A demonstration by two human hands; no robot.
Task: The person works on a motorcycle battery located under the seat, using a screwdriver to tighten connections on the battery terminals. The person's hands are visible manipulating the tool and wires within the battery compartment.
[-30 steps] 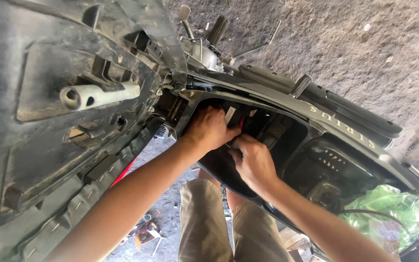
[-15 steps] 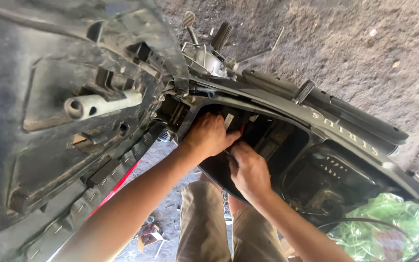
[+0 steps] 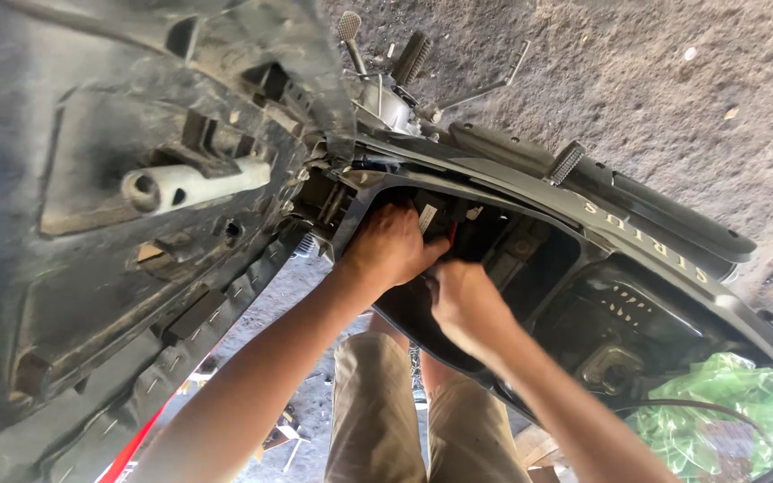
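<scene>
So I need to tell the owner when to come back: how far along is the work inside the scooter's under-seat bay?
Done: the seat is swung up, its dirty underside showing, and the bay is open. In hand: the left hand and right hand are both pressed in at the bay's front, around a dark part with red wiring; what they grip is hidden. Left: nothing looks closed up, and a green bag sits nearby.

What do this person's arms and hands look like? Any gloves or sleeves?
Both arms are bare to the frame's edge, with no sleeves in view. The left hand and the right hand wear no gloves, rings or watch. Below them show khaki trousers.
</scene>
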